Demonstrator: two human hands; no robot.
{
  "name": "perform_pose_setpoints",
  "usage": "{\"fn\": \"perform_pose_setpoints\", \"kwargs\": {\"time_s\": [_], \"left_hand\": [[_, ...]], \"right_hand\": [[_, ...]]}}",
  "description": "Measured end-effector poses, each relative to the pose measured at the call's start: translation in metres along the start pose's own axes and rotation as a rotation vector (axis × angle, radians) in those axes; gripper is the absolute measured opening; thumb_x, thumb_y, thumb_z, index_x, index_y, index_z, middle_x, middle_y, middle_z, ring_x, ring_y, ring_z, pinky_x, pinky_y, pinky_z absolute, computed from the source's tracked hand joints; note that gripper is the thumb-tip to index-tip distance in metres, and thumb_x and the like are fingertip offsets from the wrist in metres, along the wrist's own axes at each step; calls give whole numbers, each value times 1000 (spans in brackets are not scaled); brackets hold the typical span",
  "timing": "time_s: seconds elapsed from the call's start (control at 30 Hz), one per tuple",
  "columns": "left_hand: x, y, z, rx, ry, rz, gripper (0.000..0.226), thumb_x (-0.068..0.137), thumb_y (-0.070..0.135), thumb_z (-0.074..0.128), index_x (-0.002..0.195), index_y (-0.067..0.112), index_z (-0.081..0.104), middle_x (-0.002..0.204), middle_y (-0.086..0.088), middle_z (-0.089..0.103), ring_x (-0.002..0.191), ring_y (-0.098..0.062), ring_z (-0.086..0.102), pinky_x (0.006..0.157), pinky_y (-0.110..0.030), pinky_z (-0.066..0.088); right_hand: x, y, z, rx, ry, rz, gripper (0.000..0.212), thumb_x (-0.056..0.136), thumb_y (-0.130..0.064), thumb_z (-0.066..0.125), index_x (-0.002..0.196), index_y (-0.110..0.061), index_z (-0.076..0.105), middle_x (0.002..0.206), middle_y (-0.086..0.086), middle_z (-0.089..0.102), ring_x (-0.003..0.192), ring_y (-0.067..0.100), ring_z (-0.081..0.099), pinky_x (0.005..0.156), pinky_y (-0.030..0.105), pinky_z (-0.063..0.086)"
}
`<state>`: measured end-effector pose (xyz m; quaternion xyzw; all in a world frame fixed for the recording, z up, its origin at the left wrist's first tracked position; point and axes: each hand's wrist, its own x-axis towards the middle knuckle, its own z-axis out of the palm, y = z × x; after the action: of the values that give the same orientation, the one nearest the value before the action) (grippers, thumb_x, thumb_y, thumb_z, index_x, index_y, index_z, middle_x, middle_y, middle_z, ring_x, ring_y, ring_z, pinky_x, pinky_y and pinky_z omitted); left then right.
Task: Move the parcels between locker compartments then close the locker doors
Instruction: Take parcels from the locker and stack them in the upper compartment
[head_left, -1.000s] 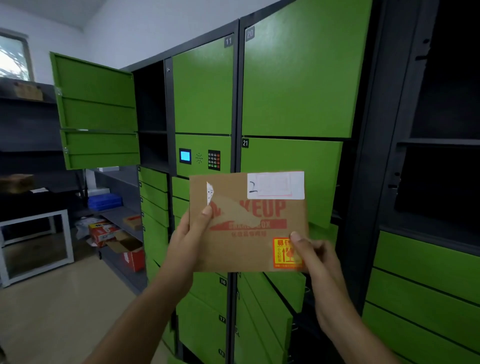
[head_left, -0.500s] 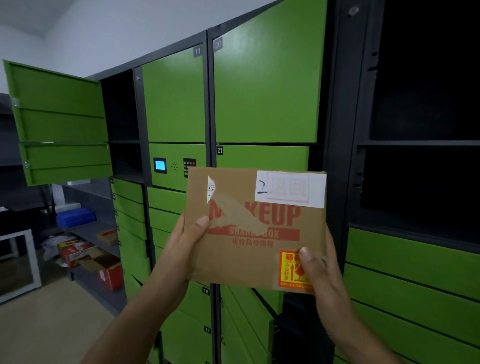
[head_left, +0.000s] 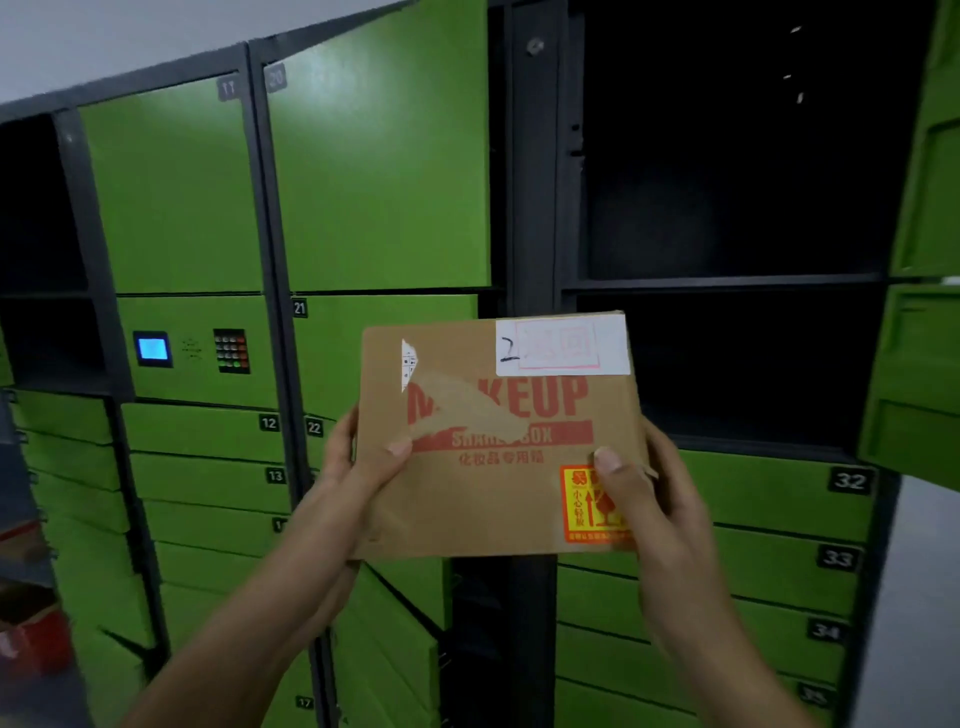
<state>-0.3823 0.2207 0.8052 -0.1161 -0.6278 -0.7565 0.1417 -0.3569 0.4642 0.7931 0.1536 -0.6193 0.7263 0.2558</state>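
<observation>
Now that I have swung right since a second ago, the parcel (head_left: 493, 493), gripped low by my left hand (head_left: 358, 467) and right hand (head_left: 654, 509), hangs before the open compartment (head_left: 753, 374), so sliding it in looks next.

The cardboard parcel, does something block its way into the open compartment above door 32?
Nothing visible does. The parcel, held by left hand and right hand, is before the open compartment; its door is swung aside right.
</observation>
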Motion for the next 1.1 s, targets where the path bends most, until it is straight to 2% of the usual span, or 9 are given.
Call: {"fn": "perform_pose_setpoints", "kwargs": {"time_s": [0.07,0.23,0.43,0.5,0.63,0.73,0.93,1.0,1.1], "left_hand": [[1,-1,25,19,-119,-12,89,71,47,78,153,49,41,126,15,76,116,-19,73,98,-44,57],[16,-9,82,27,-283,-13,85,78,46,76,152,60,38,135,23,70,133,-16,61,121,-52,39],[64,-31,157,14,-352,-100,67,87,44,68,148,60,45,132,18,73,125,-14,68,113,-48,50],[89,-36,178,27,-385,-153,47,95,42,62,137,60,57,126,12,76,121,-20,70,106,-50,56],[146,-44,216,-9,-340,-249,36,94,43,62,130,48,67,121,0,78,112,-26,74,91,-48,64],[193,-64,243,-33,-272,-328,62,81,49,69,138,26,63,121,-11,77,107,-33,75,76,-47,66],[278,-102,289,-43,-72,-262,83,66,56,68,135,11,61,115,-17,73,105,-39,72,84,-54,63],[302,-108,296,-4,-40,-308,83,72,59,67,137,9,56,117,-18,70,104,-40,71,91,-59,61],[337,-122,307,43,-18,-328,59,93,54,63,130,7,64,116,-19,72,105,-39,72,98,-55,59]], "right_hand": [[5,-4,-18,2,103,-16,47,88,-42,70,133,-37,61,114,-9,78,98,12,77,75,26,62],[26,-14,-68,35,284,84,37,89,-39,66,125,-32,69,107,-1,81,98,23,76,78,40,58],[76,-7,-122,-161,338,218,29,102,-46,54,115,-32,76,107,-2,80,111,24,68,106,47,48],[100,-4,-135,-219,329,223,29,102,-46,55,122,-33,71,113,-4,77,111,19,67,95,38,51],[152,2,-153,-269,364,222,32,103,-43,54,131,-28,56,113,-1,69,102,16,65,78,34,51],[195,14,-165,-279,355,273,31,103,-41,55,127,-21,60,113,4,70,97,18,66,71,32,53],[284,53,-185,-212,314,329,53,93,-61,60,132,-25,60,117,2,69,106,21,66,91,37,57],[310,74,-190,-211,312,375,87,80,-73,60,151,-24,47,135,5,64,119,27,64,104,45,54],[341,100,-194,-227,308,397,82,92,-66,53,159,-23,36,143,6,58,126,28,59,111,47,50]]}}
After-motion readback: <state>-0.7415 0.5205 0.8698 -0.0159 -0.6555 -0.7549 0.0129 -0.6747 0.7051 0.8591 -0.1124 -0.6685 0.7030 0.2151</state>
